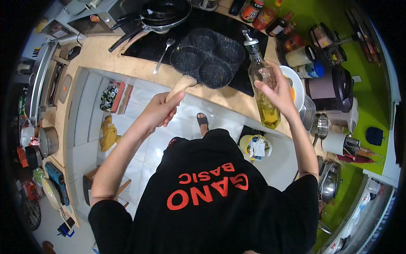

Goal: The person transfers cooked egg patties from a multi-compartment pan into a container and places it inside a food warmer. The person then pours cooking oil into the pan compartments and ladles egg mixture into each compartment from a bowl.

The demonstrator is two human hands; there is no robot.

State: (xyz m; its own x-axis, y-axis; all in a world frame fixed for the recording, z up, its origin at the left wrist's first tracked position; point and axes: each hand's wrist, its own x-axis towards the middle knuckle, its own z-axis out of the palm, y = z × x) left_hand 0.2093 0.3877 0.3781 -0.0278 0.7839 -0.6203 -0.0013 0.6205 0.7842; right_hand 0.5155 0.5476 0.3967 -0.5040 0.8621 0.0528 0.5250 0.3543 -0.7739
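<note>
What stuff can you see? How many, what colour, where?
Four-cup pan: one, black, on the stovetop.
Held bottle: one, clear with yellow liquid, right hand.
Nearby spoon: one, silver, left of the pan.
Bowl: one, white, beside held bottle.
Stacked pans: several, dark, top left.
Jars and bottles: several, mixed colours, top right.
Other kitchenware: many, mixed colours, both sides.
Bucket: one, white, floor.
Shirt: one, black, red letters, bottom centre.
Hands: two, bare, left hand on wooden handle, right hand on bottle.

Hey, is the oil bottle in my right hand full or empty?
Neither, it's partly filled: the clear oil bottle shows yellow oil in its lower part, with none visible above.
</note>
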